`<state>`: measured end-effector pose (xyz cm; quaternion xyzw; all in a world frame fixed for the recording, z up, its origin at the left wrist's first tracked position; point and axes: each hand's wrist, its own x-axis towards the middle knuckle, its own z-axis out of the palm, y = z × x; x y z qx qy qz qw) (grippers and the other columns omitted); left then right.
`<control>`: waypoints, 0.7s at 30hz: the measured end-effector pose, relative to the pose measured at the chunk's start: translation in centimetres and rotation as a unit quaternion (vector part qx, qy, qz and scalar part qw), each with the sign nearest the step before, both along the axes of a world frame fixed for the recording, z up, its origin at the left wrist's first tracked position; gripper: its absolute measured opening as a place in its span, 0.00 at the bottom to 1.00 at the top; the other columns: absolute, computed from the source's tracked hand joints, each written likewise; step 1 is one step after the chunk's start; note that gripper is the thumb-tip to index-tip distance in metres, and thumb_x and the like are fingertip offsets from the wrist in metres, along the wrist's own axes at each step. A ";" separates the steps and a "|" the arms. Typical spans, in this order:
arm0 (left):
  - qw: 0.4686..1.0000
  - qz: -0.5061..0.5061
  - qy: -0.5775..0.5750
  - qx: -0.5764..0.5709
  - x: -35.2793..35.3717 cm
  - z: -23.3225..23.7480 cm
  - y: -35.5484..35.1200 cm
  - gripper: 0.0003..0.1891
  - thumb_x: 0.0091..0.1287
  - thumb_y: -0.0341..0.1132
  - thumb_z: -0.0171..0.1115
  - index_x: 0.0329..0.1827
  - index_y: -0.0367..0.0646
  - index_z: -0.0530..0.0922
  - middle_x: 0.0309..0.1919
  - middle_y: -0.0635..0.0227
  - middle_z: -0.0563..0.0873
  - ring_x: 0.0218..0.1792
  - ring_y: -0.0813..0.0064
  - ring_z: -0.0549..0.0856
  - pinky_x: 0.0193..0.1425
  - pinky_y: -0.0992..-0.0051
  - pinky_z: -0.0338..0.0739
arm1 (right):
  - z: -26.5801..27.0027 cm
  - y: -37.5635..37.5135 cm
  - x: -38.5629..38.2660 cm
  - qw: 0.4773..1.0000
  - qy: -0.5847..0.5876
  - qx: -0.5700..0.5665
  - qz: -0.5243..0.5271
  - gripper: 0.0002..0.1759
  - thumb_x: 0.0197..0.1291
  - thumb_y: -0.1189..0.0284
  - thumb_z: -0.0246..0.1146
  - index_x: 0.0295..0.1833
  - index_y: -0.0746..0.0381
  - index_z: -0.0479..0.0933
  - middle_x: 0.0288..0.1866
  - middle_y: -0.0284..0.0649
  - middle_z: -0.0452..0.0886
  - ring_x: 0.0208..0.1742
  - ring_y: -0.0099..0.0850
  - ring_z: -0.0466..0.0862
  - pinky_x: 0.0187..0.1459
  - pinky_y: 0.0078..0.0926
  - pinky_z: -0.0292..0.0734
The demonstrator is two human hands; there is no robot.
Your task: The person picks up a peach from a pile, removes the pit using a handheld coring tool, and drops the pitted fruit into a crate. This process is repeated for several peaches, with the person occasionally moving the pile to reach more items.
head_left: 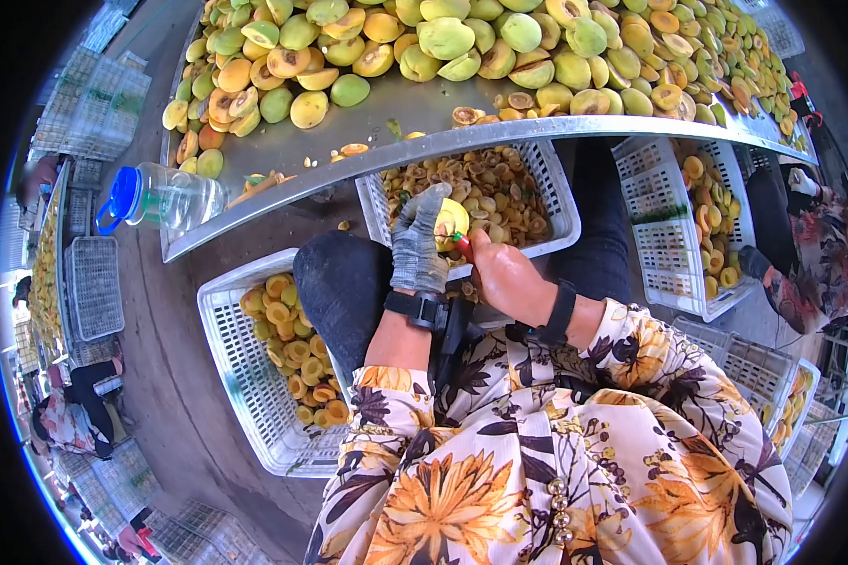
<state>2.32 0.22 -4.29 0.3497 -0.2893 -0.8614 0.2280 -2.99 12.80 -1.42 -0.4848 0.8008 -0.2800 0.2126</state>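
Observation:
My left hand [418, 241], in a grey knit glove, grips a yellow-green fruit [451, 222] above my lap. My bare right hand [506, 276] presses a small red-handled knife [464, 247] against the fruit's lower side. Both hands hover over a white plastic crate [562, 203] that holds several cut fruit pieces. A large heap of whole and halved fruit [462, 42] lies on the metal table [386, 118] just beyond.
A second white crate [231, 372] with halved fruit sits by my left knee. A clear bottle with a blue cap [160, 198] lies at the table's edge. Another crate [664, 235] stands to the right beside a seated person's arm [806, 259]. More people and stacked crates [89, 282] are at far left.

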 end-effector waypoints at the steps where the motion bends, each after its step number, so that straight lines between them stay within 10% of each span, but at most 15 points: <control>1: 1.000 0.021 -0.007 -0.009 -0.1 -0.5 -0.1 0.10 0.54 0.34 0.68 0.38 0.41 0.83 0.33 0.73 0.83 0.33 0.81 0.80 0.38 0.80 0.76 | -0.4 0.0 0.0 0.999 0.000 -0.038 0.015 0.15 0.44 0.84 0.56 0.40 0.74 0.64 0.19 0.57 0.73 0.22 0.53 0.77 0.23 0.42 0.71; 6: 0.993 0.028 -0.063 -0.098 0.0 0.1 -0.5 0.09 0.54 0.31 0.69 0.37 0.39 0.83 0.32 0.70 0.84 0.31 0.81 0.80 0.37 0.81 0.76 | -0.4 -1.1 -0.4 0.998 -0.040 -0.028 0.039 0.16 0.44 0.81 0.56 0.42 0.73 0.65 0.19 0.56 0.74 0.19 0.48 0.77 0.21 0.39 0.70; 9: 0.983 0.031 -0.088 -0.160 0.1 0.3 -0.5 0.09 0.53 0.29 0.69 0.37 0.38 0.83 0.31 0.70 0.84 0.30 0.81 0.80 0.37 0.81 0.76 | 3.1 -1.9 -0.6 0.923 -0.343 0.169 -0.035 0.13 0.46 0.80 0.54 0.41 0.68 0.66 0.17 0.45 0.73 0.14 0.36 0.76 0.16 0.31 0.68; 13: 0.998 0.003 -0.047 -0.039 0.5 -0.3 -1.0 0.09 0.52 0.28 0.69 0.37 0.38 0.83 0.30 0.70 0.84 0.29 0.80 0.80 0.36 0.81 0.76 | 2.2 -1.0 -0.5 0.924 -0.341 0.167 -0.040 0.12 0.47 0.80 0.53 0.40 0.68 0.66 0.16 0.43 0.72 0.12 0.34 0.75 0.14 0.30 0.67; 16: 0.995 -0.008 -0.005 0.101 0.3 0.5 -1.1 0.09 0.51 0.26 0.69 0.35 0.38 0.83 0.29 0.69 0.84 0.28 0.79 0.80 0.35 0.80 0.76 | 0.0 -0.8 -0.8 0.994 -0.036 -0.078 0.073 0.10 0.48 0.81 0.52 0.39 0.67 0.65 0.15 0.40 0.71 0.11 0.31 0.74 0.12 0.27 0.66; 18: 0.993 0.059 -0.058 -0.089 0.4 1.0 -0.7 0.09 0.52 0.27 0.69 0.36 0.38 0.83 0.29 0.69 0.84 0.28 0.79 0.80 0.35 0.81 0.76 | 3.5 -2.0 0.0 0.933 -0.334 0.126 -0.036 0.09 0.48 0.81 0.51 0.38 0.67 0.65 0.14 0.40 0.70 0.11 0.29 0.74 0.12 0.26 0.67; 21: 0.982 0.059 -0.088 -0.157 0.3 0.2 -0.3 0.09 0.53 0.28 0.69 0.36 0.37 0.83 0.30 0.70 0.84 0.28 0.80 0.80 0.35 0.81 0.76 | 3.4 -2.0 0.2 0.862 -0.471 0.171 -0.076 0.08 0.49 0.83 0.50 0.38 0.69 0.65 0.18 0.45 0.74 0.15 0.34 0.78 0.14 0.30 0.70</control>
